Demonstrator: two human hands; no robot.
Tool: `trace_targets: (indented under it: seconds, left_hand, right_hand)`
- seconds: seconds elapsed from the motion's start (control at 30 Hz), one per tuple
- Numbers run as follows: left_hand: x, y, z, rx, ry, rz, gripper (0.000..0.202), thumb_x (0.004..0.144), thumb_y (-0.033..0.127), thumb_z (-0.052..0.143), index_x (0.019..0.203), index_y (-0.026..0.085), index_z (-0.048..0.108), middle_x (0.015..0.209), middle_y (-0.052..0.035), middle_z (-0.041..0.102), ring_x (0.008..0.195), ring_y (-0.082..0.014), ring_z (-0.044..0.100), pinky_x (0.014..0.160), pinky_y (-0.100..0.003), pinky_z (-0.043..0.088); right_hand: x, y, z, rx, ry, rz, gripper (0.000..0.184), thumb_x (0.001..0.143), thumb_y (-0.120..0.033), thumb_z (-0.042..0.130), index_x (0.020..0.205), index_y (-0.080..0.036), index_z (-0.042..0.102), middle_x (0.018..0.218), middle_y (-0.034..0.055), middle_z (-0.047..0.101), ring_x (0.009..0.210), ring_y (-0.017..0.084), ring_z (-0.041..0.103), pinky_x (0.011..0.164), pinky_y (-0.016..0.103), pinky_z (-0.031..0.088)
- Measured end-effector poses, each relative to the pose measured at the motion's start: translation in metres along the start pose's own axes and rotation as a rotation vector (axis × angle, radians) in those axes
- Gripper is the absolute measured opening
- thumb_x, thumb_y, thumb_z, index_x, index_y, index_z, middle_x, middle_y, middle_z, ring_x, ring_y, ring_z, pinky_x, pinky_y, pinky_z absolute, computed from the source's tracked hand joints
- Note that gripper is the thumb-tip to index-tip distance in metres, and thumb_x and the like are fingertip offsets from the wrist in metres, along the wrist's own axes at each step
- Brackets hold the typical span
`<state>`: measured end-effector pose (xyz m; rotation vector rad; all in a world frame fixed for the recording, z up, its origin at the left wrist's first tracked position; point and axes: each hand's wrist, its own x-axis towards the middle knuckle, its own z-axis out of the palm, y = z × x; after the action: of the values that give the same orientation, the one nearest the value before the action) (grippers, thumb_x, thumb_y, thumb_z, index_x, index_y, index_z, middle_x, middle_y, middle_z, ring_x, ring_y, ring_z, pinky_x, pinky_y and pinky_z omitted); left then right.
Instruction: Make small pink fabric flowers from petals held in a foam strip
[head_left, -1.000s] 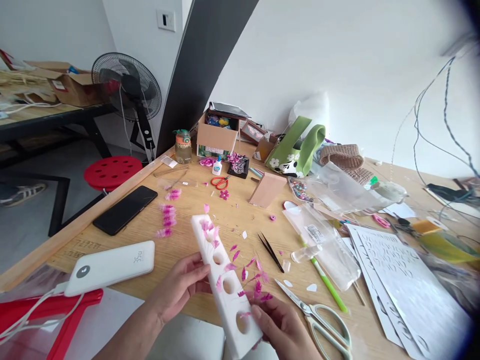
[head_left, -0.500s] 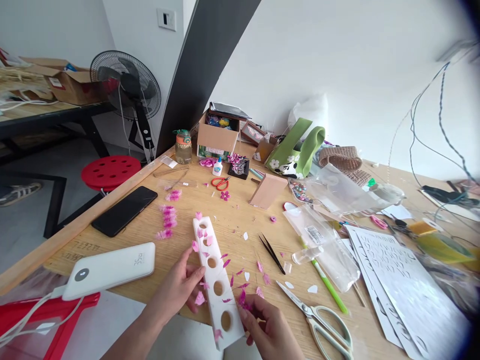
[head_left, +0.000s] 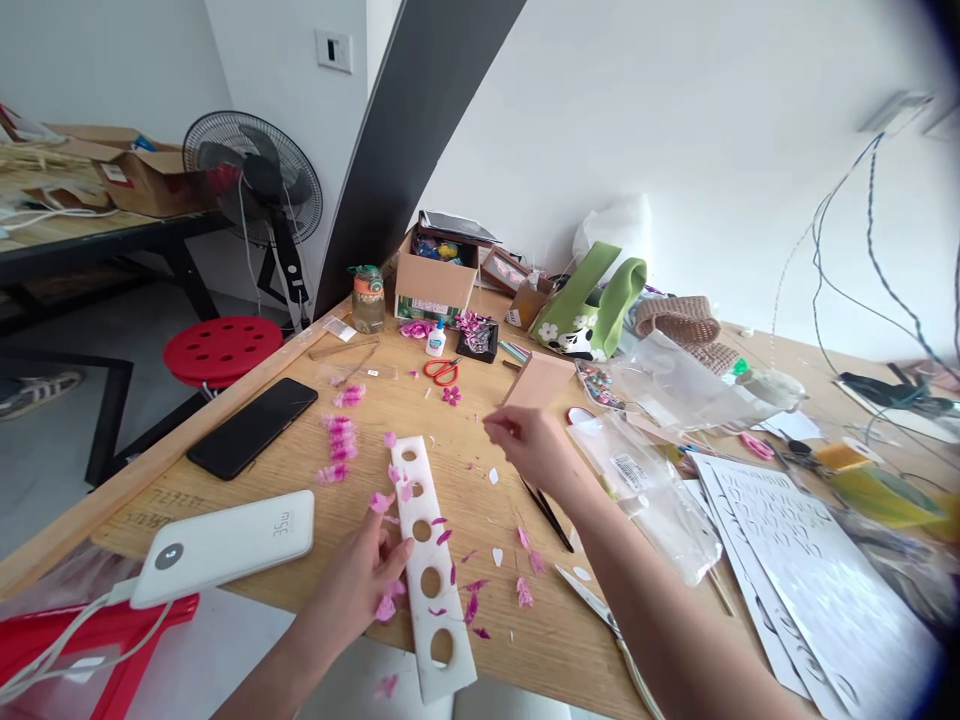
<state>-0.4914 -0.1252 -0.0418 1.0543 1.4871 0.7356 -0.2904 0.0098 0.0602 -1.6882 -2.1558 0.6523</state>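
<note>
My left hand (head_left: 371, 570) grips the left edge of a white foam strip (head_left: 433, 665), which has a row of round holes. Pink and magenta petals (head_left: 472, 605) stick out along both sides of the strip. Over the middle of the table, just in front of an upright tan box (head_left: 541, 380), my right hand (head_left: 529, 440) is closed with its fingertips pinched together. Whatever lies in that pinch, if anything, is too small to make out. Black tweezers (head_left: 551, 518) and scissors (head_left: 592, 600) lie partly hidden beneath my right forearm.
A black phone (head_left: 253, 425) and a white power bank (head_left: 225, 545) lie at left. Beyond are fluffy pink pieces (head_left: 341, 440), red-handled pliers (head_left: 442, 372), a glue bottle (head_left: 436, 338) and a magenta flower (head_left: 451, 396). Plastic bags (head_left: 660, 500) and printed sheets (head_left: 810, 570) cover the right.
My right hand has left the strip's lower end and moved up and away over the table. My left hand keeps its hold; the strip has shifted slightly.
</note>
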Motion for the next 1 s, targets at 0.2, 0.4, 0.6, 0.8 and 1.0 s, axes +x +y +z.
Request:
trace_targets:
  seconds: [0.2, 0.4, 0.6, 0.8, 1.0]
  left_hand:
    - [0.003, -0.011, 0.000, -0.089, 0.001, -0.030, 0.064, 0.085, 0.053, 0.050, 0.140, 0.024, 0.033, 0.072, 0.0012, 0.055, 0.046, -0.0149, 0.057, 0.037, -0.024, 0.048]
    - [-0.002, -0.014, -0.002, -0.146, 0.092, -0.035, 0.061, 0.087, 0.048, 0.047, 0.142, 0.026, 0.034, 0.067, 0.0036, 0.054, 0.043, -0.0137, 0.055, 0.036, -0.025, 0.049]
    - [-0.011, -0.008, -0.011, -0.140, 0.077, -0.032, 0.065, 0.087, 0.052, 0.045, 0.144, 0.025, 0.030, 0.070, 0.0035, 0.054, 0.043, -0.0127, 0.055, 0.038, -0.027, 0.052]
    - [-0.017, -0.008, -0.013, -0.127, 0.121, 0.034, 0.067, 0.085, 0.059, 0.047, 0.141, 0.024, 0.034, 0.071, 0.0024, 0.055, 0.046, -0.0148, 0.057, 0.035, -0.026, 0.049]
    - [-0.032, 0.012, -0.021, -0.127, 0.473, 0.333, 0.049, 0.084, 0.048, 0.059, 0.127, 0.024, 0.055, 0.077, 0.0005, 0.062, 0.053, -0.0110, 0.055, 0.051, -0.023, 0.051]
  right_hand:
    - [0.098, -0.006, 0.024, -0.040, -0.080, 0.130, 0.014, 0.090, -0.022, 0.059, 0.084, -0.013, 0.068, 0.085, 0.0060, 0.069, 0.079, 0.017, 0.065, 0.070, 0.027, 0.049]
    - [0.135, 0.000, 0.046, 0.013, -0.251, 0.319, 0.029, 0.094, -0.034, 0.059, 0.116, -0.015, 0.060, 0.113, 0.0074, 0.063, 0.093, 0.019, 0.064, 0.079, 0.038, 0.056]
    - [0.143, 0.007, 0.055, 0.094, -0.282, 0.409, 0.031, 0.094, -0.033, 0.058, 0.120, -0.016, 0.058, 0.119, 0.0087, 0.061, 0.099, 0.021, 0.063, 0.084, 0.041, 0.055]
    - [0.138, 0.010, 0.059, 0.202, -0.256, 0.355, 0.032, 0.094, -0.033, 0.059, 0.121, -0.016, 0.058, 0.120, 0.0087, 0.061, 0.099, 0.021, 0.063, 0.083, 0.041, 0.055]
    - [0.123, 0.008, 0.033, 0.340, -0.265, 0.168, 0.020, 0.090, -0.031, 0.063, 0.097, -0.012, 0.065, 0.090, 0.0035, 0.066, 0.068, 0.011, 0.059, 0.061, 0.025, 0.049]
